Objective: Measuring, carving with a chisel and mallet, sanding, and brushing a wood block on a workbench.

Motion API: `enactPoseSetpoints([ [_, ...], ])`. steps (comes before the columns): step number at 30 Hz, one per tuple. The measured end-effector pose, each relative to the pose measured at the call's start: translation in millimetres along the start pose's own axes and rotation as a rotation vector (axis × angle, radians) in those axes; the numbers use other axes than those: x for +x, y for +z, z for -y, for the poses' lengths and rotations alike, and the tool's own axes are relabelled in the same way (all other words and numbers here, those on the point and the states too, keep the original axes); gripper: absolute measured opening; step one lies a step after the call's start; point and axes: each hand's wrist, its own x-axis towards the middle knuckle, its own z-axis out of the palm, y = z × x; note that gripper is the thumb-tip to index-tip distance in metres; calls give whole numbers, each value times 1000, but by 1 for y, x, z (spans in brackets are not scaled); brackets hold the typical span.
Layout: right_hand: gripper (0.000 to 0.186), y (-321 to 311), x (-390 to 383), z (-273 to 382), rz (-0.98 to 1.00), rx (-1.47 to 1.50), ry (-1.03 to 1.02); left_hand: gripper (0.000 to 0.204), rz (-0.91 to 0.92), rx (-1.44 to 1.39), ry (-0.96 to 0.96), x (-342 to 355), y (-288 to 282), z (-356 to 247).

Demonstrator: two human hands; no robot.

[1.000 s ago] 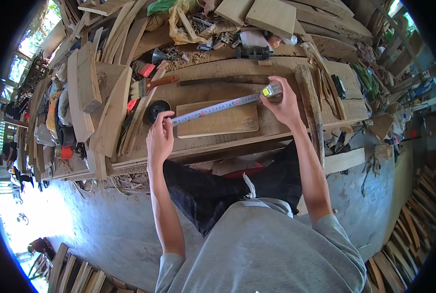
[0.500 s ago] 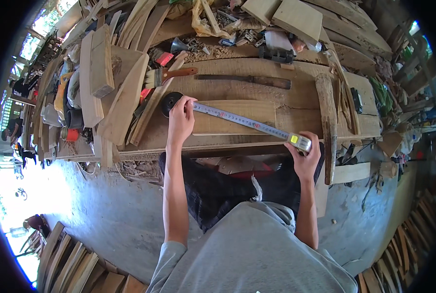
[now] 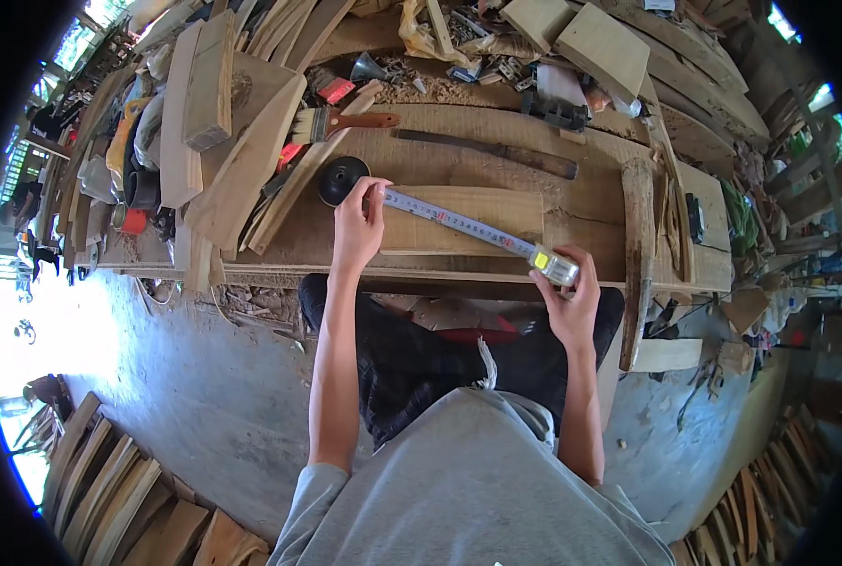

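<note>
the left hand (image 3: 357,222) is pinched tight on the free end of the blade (image 3: 468,226), and the right hand (image 3: 568,291) is curled round the case of the tape measure (image 3: 555,268), which sits near the front edge of the bench (image 3: 591,215), its blade slanting over a flat board (image 3: 421,238). if the left fingertips slip, the blade could whip back toward the right hand; if the right grip loosens, the case could drop off the front edge. a careless swing of the left hand could knock the black round thing (image 3: 343,179) just beside it. the blade's tip is hidden behind the fingers, the board's left end is partly covered, the small markings are hard to make out, and i cannot tell whether the blade touches the wood.
</note>
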Motion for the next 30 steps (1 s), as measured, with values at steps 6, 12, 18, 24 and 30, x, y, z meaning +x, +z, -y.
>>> enactPoseSetpoints([
  [6,47,-10,27,4,92,67,27,13,-239,92,47,-29,-10,-44],
  [12,53,-37,107,10,292,-128,-174,34,-278,88,-126,-91,-8,-39],
  [18,47,-49,147,0,428,-153,2,24,-205,-39,-207,-91,-6,-34],
  [24,49,-26,130,-2,411,-132,-165,15,-167,-67,-193,-89,6,-28],
  [30,43,-3,118,-3,161,-212,-73,15,-112,31,-116,-81,2,-27],
])
